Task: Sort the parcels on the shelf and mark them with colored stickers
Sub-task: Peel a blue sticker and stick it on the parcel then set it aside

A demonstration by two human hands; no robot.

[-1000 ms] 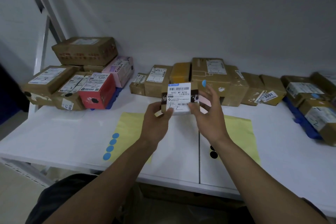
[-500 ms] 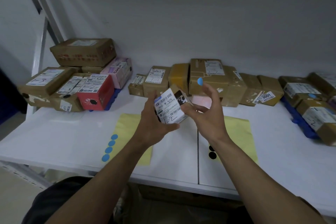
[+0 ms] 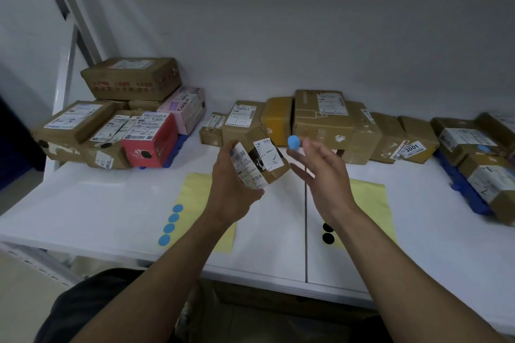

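Left grip: my left hand (image 3: 234,192) curled round small parcel (image 3: 259,161), tilted, above shelf (image 3: 111,203). Right grip: my right hand (image 3: 326,175), fingers loose, blue sticker (image 3: 293,142) on one fingertip, just beside that parcel.

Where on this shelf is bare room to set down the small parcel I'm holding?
Bare shelf lies in front of the left stack, left of the blue-dot sheet; between that and the black-dot sheet; and right of the latter. Crowded: the back row and right-end parcels.
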